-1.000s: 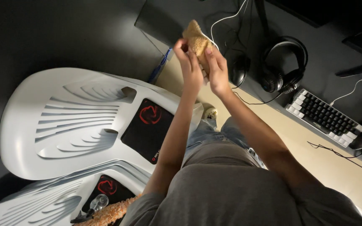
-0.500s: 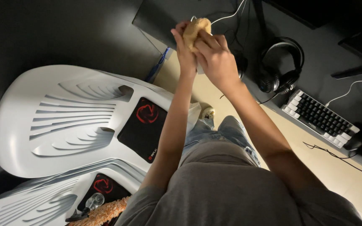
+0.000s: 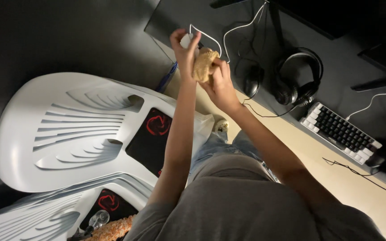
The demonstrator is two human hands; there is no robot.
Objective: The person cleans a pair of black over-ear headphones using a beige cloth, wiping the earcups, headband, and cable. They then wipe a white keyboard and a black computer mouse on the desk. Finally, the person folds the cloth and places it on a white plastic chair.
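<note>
My right hand [image 3: 222,85] is closed around a bunched tan fuzzy cloth [image 3: 203,64], held up above the far corner of the desk [image 3: 300,143]. Just to its left, my left hand [image 3: 183,49] is raised with its fingers pinched on a small white thing [image 3: 186,40]; what it is I cannot tell. Its fingertips touch the cloth's left side. A thin white cable [image 3: 211,36] loops right behind both hands. Both forearms reach up from my grey shirt at the bottom.
Two white plastic chairs [image 3: 68,129] stand at the left, one with a black cushion with a red pattern [image 3: 153,131]. On the desk lie black headphones [image 3: 296,80], a black mouse [image 3: 251,80], a keyboard [image 3: 342,131] and cables. A glass [image 3: 97,219] sits bottom left.
Both hands have risen farther from me. The cloth, spread flat between both hands a second ago, is now bunched in my right hand, and my left hand has shifted up and left.
</note>
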